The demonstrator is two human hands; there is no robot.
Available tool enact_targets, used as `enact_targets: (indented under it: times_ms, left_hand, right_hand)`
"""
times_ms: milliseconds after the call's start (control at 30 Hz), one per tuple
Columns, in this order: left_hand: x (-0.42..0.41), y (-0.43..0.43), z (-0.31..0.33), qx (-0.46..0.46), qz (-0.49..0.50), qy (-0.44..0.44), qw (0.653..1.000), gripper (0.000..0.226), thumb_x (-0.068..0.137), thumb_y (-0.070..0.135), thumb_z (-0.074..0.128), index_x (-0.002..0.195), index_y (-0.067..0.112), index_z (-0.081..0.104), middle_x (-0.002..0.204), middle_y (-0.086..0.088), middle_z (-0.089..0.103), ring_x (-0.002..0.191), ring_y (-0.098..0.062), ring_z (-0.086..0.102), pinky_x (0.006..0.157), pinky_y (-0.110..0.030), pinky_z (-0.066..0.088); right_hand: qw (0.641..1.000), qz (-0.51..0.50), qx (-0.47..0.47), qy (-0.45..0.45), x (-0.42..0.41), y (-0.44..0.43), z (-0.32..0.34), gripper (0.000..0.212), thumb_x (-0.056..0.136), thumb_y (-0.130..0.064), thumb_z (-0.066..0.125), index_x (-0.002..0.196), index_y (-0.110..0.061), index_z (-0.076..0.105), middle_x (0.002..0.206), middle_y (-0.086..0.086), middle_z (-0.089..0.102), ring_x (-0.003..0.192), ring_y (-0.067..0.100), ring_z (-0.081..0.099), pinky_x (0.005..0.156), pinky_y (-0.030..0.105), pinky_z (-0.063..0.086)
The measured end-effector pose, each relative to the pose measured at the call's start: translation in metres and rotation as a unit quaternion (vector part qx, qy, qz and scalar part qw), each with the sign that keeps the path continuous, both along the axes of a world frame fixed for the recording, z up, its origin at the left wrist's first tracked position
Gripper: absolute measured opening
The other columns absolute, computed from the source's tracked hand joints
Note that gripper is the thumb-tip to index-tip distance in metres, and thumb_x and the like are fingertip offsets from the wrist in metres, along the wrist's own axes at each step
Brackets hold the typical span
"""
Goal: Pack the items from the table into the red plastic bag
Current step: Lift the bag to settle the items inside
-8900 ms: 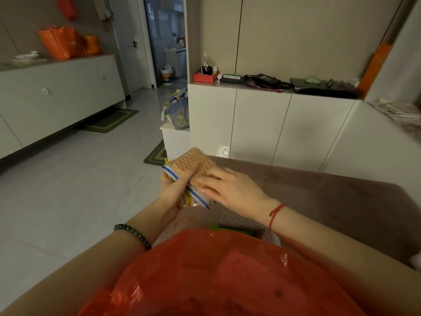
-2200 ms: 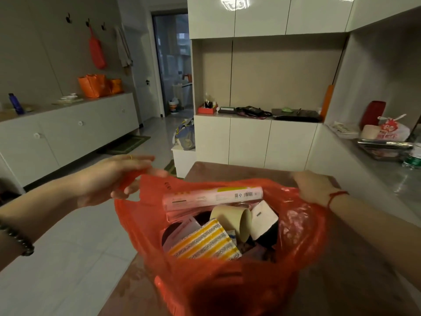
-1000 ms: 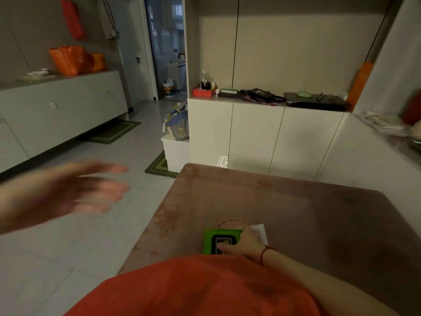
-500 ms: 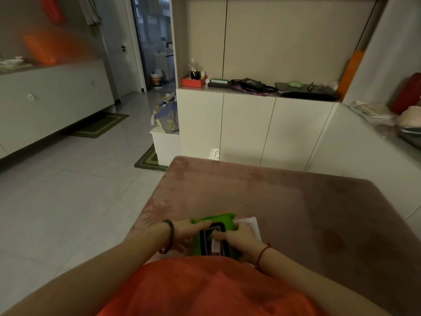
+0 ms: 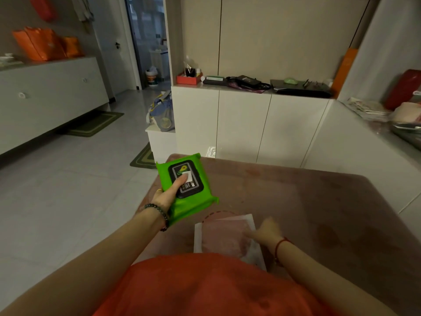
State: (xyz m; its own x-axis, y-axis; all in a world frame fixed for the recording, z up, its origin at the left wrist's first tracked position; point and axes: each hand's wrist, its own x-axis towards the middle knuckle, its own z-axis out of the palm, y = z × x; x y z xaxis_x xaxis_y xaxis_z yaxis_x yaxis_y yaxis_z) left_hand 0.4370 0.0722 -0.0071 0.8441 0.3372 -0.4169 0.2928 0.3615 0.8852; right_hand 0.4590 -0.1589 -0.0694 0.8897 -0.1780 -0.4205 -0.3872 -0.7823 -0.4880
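My left hand (image 5: 167, 195) grips a green pack of wet wipes (image 5: 189, 201) with a black lid, held up above the table's left part, thumb on the lid. On the brown table (image 5: 307, 213) lies a flat clear packet with pink contents (image 5: 224, 238). My right hand (image 5: 265, 232) reaches down onto the packet's right edge; it is blurred, and whether it grips the packet is unclear. The red plastic bag (image 5: 205, 288) bulges at the bottom of the view, close to me, its opening hidden.
White low cabinets (image 5: 250, 124) stand behind the table, their top carrying a red box, cables and a laptop. A counter with a tray and red items runs along the right. Tiled floor lies to the left.
Half a second ago both hands were on the green pack on the table. My left hand has lifted it up and to the left; my right hand has moved onto the uncovered pink packet.
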Motion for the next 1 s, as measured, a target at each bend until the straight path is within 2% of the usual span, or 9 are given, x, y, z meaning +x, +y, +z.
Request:
enact_targets:
  times_ms: [100, 167, 300, 400, 533, 633, 800, 933, 1000]
  left_hand:
    - [0.002, 0.008, -0.004, -0.006, 0.026, 0.015, 1.000, 0.064, 0.064, 0.039, 0.079, 0.116, 0.007, 0.059, 0.105, -0.015, 0.066, 0.093, -0.029, 0.064, 0.091, -0.042, 0.050]
    - [0.001, 0.010, -0.007, -0.012, 0.022, 0.017, 1.000, 0.100, 0.034, 0.053, 0.086, 0.119, 0.008, 0.059, 0.109, -0.014, 0.068, 0.096, -0.029, 0.066, 0.093, -0.045, 0.050]
    - [0.011, 0.020, -0.028, -0.014, 0.011, 0.014, 1.000, 0.121, 0.012, 0.056, 0.087, 0.121, 0.012, 0.059, 0.114, -0.015, 0.068, 0.101, -0.032, 0.066, 0.094, -0.049, 0.050]
    - [-0.002, 0.008, -0.006, -0.024, -0.001, -0.003, 1.000, 0.098, 0.032, 0.048, 0.089, 0.118, 0.010, 0.061, 0.112, -0.016, 0.068, 0.098, -0.031, 0.067, 0.090, -0.047, 0.052]
    - [-0.005, 0.001, 0.003, -0.031, -0.001, -0.058, 0.998, 0.049, 0.072, 0.026, 0.074, 0.116, 0.011, 0.061, 0.097, -0.011, 0.070, 0.076, -0.021, 0.070, 0.063, -0.034, 0.058]
    - [0.000, 0.001, 0.004, -0.016, 0.010, -0.110, 0.994, 0.044, 0.076, 0.020, 0.071, 0.117, 0.011, 0.059, 0.097, -0.009, 0.071, 0.069, -0.015, 0.072, 0.056, -0.029, 0.058]
    - [0.001, -0.007, 0.017, 0.028, -0.037, -0.144, 0.988, 0.019, 0.080, 0.012, 0.066, 0.096, 0.019, 0.059, 0.083, 0.000, 0.073, 0.068, -0.012, 0.069, 0.061, -0.030, 0.058]
    - [-0.002, -0.018, 0.034, -0.024, -0.163, -0.169, 0.972, 0.036, 0.099, 0.002, 0.022, 0.089, 0.013, 0.055, 0.070, -0.003, 0.072, 0.093, -0.029, 0.065, 0.067, -0.020, 0.054]
    - [-0.007, -0.024, 0.052, -0.002, -0.181, -0.203, 0.962, 0.040, 0.101, 0.009, 0.021, 0.087, 0.002, 0.057, 0.064, -0.016, 0.065, 0.064, -0.010, 0.068, 0.057, -0.013, 0.052]
  right_hand:
    - [1.000, -0.005, 0.011, 0.009, 0.000, 0.010, -0.015, 0.078, 0.075, -0.033, 0.073, 0.131, 0.001, 0.032, 0.136, 0.019, 0.039, 0.123, 0.032, 0.045, 0.095, 0.037, 0.044]
    - [0.999, 0.009, 0.025, 0.031, -0.004, 0.022, -0.020, 0.082, 0.067, -0.022, 0.079, 0.130, 0.002, 0.032, 0.134, 0.017, 0.040, 0.121, 0.030, 0.047, 0.094, 0.034, 0.045]
    - [0.993, -0.002, 0.118, 0.026, -0.006, 0.023, -0.028, 0.022, 0.065, -0.009, 0.076, 0.081, -0.005, 0.062, 0.092, 0.013, 0.064, 0.089, 0.025, 0.063, 0.075, 0.032, 0.054]
    - [0.969, -0.031, 0.235, -0.070, -0.001, 0.017, -0.018, 0.020, 0.075, -0.001, 0.069, 0.062, -0.012, 0.057, 0.066, 0.007, 0.058, 0.071, 0.023, 0.060, 0.058, 0.027, 0.049]
    - [0.823, -0.189, 0.464, -0.269, 0.019, 0.005, 0.047, 0.015, 0.078, 0.002, 0.067, 0.086, -0.011, 0.063, 0.073, 0.002, 0.062, 0.071, 0.018, 0.060, 0.056, 0.013, 0.050]
    - [0.750, -0.130, 0.612, -0.214, 0.029, -0.007, 0.094, 0.026, 0.074, -0.007, 0.070, 0.099, -0.009, 0.062, 0.086, 0.005, 0.069, 0.081, 0.022, 0.068, 0.076, 0.035, 0.056]
    - [0.791, 0.016, 0.591, -0.157, 0.021, -0.003, 0.123, 0.062, 0.055, -0.025, 0.078, 0.108, 0.003, 0.063, 0.110, 0.020, 0.066, 0.106, 0.037, 0.062, 0.098, 0.048, 0.045]
    - [0.858, 0.077, 0.487, -0.141, -0.005, 0.021, 0.124, 0.036, 0.066, -0.024, 0.078, 0.099, -0.014, 0.069, 0.102, 0.010, 0.072, 0.100, 0.025, 0.066, 0.099, 0.047, 0.045]
    - [0.855, 0.073, 0.498, -0.123, -0.020, 0.030, 0.129, 0.029, 0.075, -0.017, 0.072, 0.103, -0.016, 0.065, 0.105, 0.009, 0.070, 0.098, 0.023, 0.066, 0.094, 0.043, 0.050]
